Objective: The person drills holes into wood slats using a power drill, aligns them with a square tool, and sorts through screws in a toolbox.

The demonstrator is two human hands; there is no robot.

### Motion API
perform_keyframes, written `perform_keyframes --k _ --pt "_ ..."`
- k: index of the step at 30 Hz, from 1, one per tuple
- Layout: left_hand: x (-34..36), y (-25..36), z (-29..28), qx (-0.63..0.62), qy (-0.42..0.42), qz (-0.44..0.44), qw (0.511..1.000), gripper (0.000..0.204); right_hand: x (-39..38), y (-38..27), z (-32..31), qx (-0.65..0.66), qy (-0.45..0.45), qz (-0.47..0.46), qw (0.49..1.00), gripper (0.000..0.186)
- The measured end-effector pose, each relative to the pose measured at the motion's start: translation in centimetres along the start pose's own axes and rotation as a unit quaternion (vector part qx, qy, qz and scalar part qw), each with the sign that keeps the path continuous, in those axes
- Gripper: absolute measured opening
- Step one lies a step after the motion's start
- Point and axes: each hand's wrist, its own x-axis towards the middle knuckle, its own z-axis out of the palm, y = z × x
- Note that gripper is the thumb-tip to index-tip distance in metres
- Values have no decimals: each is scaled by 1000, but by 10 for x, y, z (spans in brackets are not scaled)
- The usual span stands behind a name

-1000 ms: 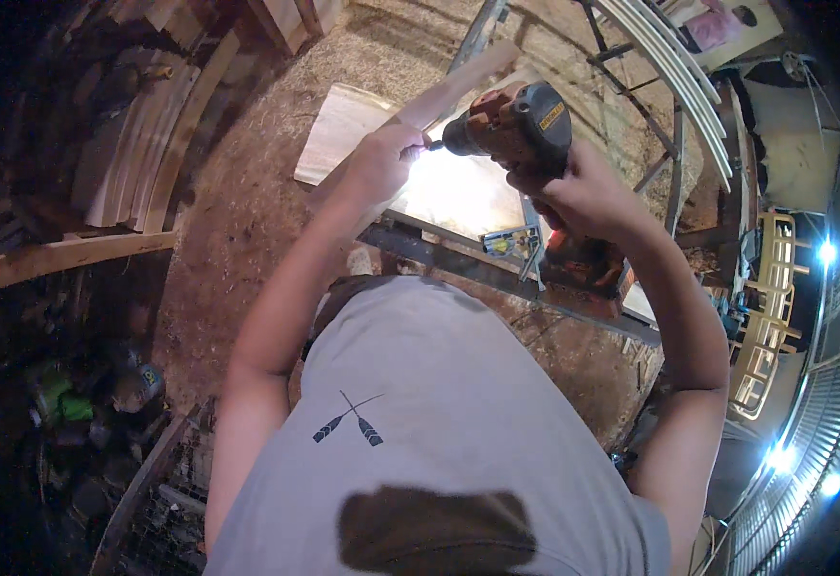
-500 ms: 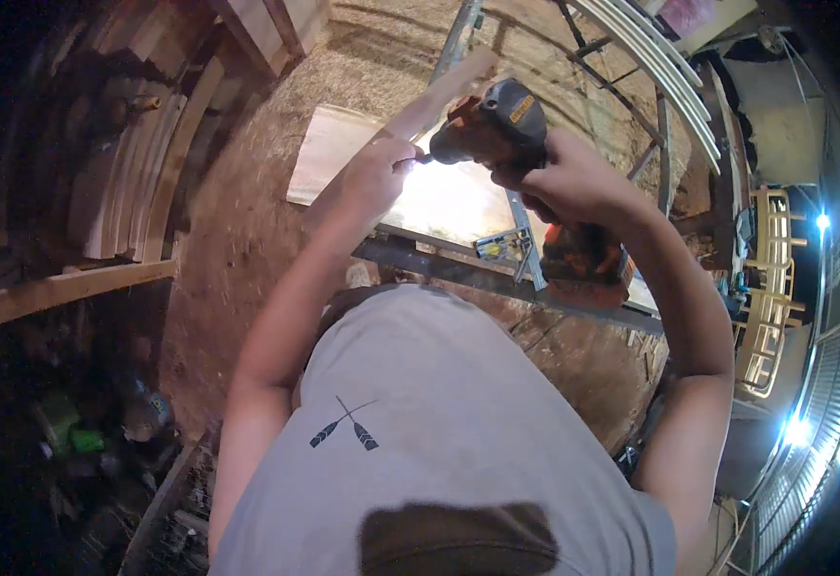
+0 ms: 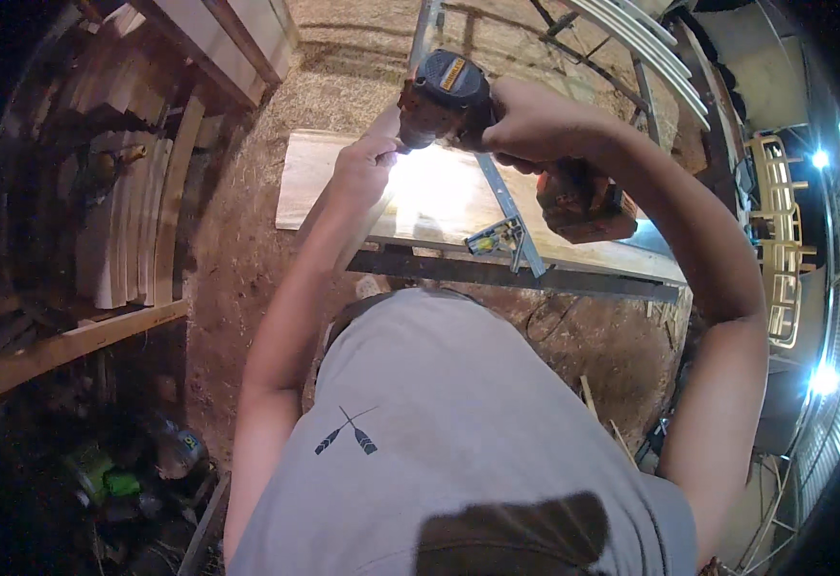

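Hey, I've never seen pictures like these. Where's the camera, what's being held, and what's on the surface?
There's no robot here: these are a person's bare hands. Every picture comes from one wide camera on the head, looking down past the grey shirt. The right hand grips a power drill. The left hand is near the drill's front end, but what it holds is hard to make out. Below, partly washed out by glare, lies a pale wooden board with a metal square on it.

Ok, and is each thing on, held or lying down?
Orange-and-black cordless drill: held in the bare right hand
Bare left hand: at the drill's front, grip unclear
Pale flat wooden board: lying down, brightly lit
Grey metal measuring square: lying slantwise on the board
Round white lamps: on
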Motion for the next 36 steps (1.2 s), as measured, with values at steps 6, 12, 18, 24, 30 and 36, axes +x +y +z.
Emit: perform_keyframes --k 6,12,18,24,30,36 --pt "5 -1 4 40 -3 -74 996 15 9 5 -3 -39 -15 -10 999 26" --pt "10 6 8 28 -11 -28 999 10 10 11 -9 -3 -10 -14 1000 22" --pt "8 4 9 20 5 -62 998 8 13 15 -10 -25 -16 -5 1000 19" --pt "9 -16 12 11 14 -14 1000 9 13 10 -14 -31 -30 -32 999 18" --pt "14 22 13 72 -47 -45 995 23 24 22 -29 -51 -43 -107 992 22" --pt "12 2 14 89 -37 -69 993 20 28 -15 -39 -182 -69 -84 977 22"
